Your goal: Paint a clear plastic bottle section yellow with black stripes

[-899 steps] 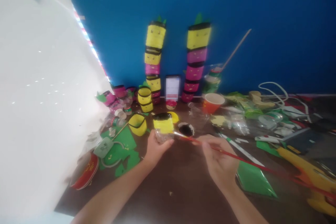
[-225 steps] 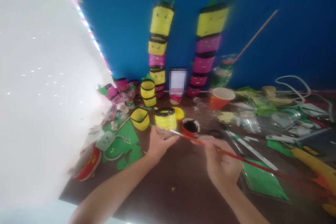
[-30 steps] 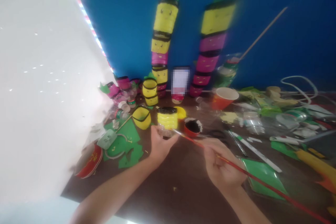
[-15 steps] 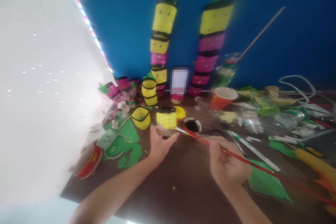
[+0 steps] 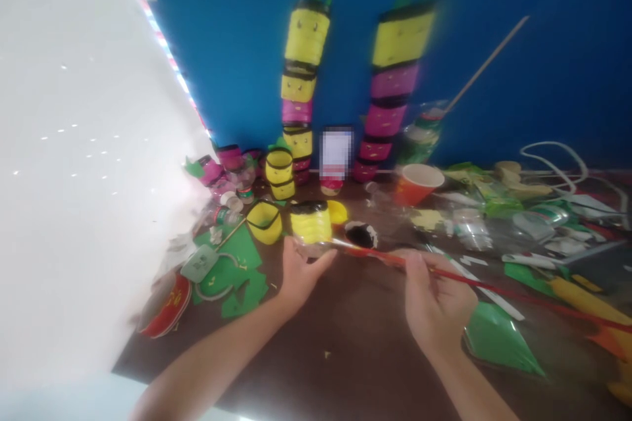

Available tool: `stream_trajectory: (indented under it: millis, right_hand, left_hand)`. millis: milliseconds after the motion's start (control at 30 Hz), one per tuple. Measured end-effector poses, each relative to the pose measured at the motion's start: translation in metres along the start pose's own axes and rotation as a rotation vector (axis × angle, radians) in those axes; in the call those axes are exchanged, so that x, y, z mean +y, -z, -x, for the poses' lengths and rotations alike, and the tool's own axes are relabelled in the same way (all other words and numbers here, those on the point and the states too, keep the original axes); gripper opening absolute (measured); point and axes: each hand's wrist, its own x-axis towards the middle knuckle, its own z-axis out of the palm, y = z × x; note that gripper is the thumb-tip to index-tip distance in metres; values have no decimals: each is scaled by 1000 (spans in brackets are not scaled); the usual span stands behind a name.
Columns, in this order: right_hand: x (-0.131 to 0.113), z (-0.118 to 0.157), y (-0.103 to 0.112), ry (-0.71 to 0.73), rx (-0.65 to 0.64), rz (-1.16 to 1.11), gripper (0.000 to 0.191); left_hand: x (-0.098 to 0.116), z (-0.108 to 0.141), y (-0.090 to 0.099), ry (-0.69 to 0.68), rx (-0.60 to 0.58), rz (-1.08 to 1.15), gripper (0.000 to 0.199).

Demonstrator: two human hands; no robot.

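Note:
My left hand (image 5: 302, 276) is closed around the clear lower part of a small plastic bottle cup (image 5: 311, 225), painted yellow with a black rim. My right hand (image 5: 437, 296) grips a long red paintbrush (image 5: 385, 255) partway along its handle. The brush's tip touches the cup's lower right side, near the line between yellow paint and bare plastic. Close by on the right sits a cup of black paint (image 5: 361, 235). Behind the held cup lies a round yellow lid or paint dish (image 5: 337, 212). A yellow cup with black trim (image 5: 265, 222) stands to the left.
Stacks of painted yellow and pink cups (image 5: 299, 85) stand against the blue wall. Green paper scraps (image 5: 241, 289) and a red bowl (image 5: 168, 306) lie left. An orange paper cup (image 5: 419, 184), clear bottles (image 5: 471, 230), a white marker and a green sheet (image 5: 501, 339) crowd the right.
My right hand has shifted slightly right, and the brush handle lies flatter, its far end raised. The brush tip stays at the cup, which my left hand still holds, tilted slightly left.

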Motion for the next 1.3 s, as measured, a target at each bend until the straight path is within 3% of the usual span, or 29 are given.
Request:
stream_trajectory:
  millis: [133, 300, 467, 633, 767, 900, 967, 1133, 1300]
  right_hand:
    - [-2, -1, -1, 24, -53, -23, 26]
    - [-5, -2, 0, 13, -2, 35, 27]
    - [-6, -1, -1, 19, -62, 11, 30]
    - [-8, -3, -1, 3, -13, 53, 30]
    - [-7, -4, -1, 18, -47, 33, 29]
    - [0, -3, 0, 18, 56, 27, 26]
    - [2, -1, 1, 91, 84, -12, 21]
    - [-8, 8, 0, 383, -115, -160, 14]
    - [-16, 14, -6, 442, -236, -207, 15]
  left_hand:
    - [2, 0, -1, 4, 3, 19, 46]
    - [-3, -2, 1, 18, 22, 16, 48]
    - [-5, -2, 1, 18, -3, 35, 47]
    - [-2, -1, 0, 21, 24, 27, 47]
    - [-2, -1, 0, 13, 12, 41, 47]
    - [-1, 0, -1, 9, 29, 20, 48]
    - [2, 1, -2, 1, 63, -27, 49]
    - [7, 4, -4, -21, 117, -97, 50]
    - [4, 5, -2, -41, 83, -65, 52]
